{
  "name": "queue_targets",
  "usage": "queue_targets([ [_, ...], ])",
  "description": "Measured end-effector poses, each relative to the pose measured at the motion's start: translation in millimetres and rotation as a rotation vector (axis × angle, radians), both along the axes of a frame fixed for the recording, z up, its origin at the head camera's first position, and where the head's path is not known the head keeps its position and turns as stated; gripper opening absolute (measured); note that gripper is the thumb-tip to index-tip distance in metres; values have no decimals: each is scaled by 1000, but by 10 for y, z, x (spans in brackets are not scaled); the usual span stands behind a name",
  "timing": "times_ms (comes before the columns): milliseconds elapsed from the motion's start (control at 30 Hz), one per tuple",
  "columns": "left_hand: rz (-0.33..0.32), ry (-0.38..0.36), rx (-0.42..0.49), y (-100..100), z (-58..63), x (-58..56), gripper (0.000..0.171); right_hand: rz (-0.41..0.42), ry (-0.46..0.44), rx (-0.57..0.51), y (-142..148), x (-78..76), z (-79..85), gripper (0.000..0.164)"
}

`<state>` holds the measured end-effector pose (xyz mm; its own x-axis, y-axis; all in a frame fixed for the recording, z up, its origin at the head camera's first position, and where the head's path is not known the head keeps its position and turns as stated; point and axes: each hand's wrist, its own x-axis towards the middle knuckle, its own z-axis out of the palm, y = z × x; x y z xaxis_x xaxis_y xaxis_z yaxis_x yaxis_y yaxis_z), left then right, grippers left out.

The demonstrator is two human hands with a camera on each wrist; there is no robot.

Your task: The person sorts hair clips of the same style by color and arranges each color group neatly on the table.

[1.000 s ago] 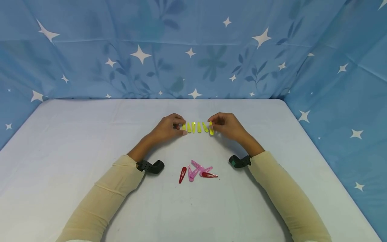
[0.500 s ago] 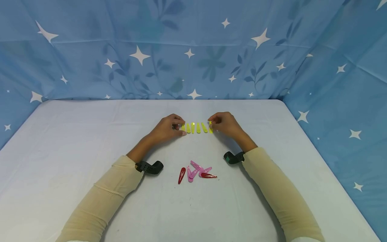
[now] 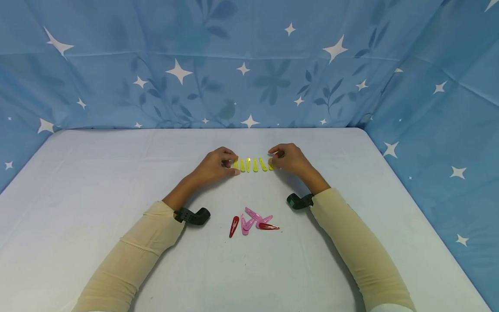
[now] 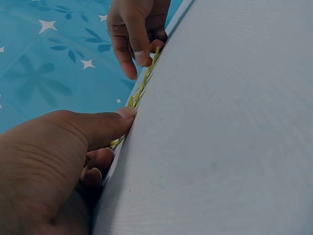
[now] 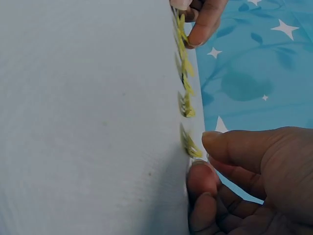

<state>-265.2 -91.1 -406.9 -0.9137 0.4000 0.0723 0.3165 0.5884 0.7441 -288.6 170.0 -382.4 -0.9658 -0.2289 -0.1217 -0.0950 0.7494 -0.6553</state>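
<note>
A short row of yellow snap hair clips lies side by side on the white table. My left hand pinches the leftmost clip between curled fingers and thumb; the left wrist view shows the thumb against the end of the row. My right hand pinches the rightmost yellow clip between thumb and forefinger. In the right wrist view the left hand's fingers sit at the far end of the row.
A loose cluster of pink and red clips lies nearer to me, between my forearms. Blue star-printed cloth hangs behind the table and along both sides. Black wrist mounts sit at both cuffs.
My right hand and forearm have drawn slightly left, bringing the rightmost yellow clip closer to the row. The left hand has stayed in place.
</note>
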Motion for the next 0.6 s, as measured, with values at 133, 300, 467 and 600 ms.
queue_targets([
  [133,1,5,-6,-4,-5,3,47,-4,-24,-6,8,19,18,33],
  [300,8,5,-9,-7,-22,-10,51,-22,-33,-7,29,71,49,32],
  [467,9,-4,-4,-9,-17,-16,56,-6,8,-20,87,150,82,31],
  [600,2,4,-5,-12,-17,-23,59,37,69,-27,122,227,106,29],
])
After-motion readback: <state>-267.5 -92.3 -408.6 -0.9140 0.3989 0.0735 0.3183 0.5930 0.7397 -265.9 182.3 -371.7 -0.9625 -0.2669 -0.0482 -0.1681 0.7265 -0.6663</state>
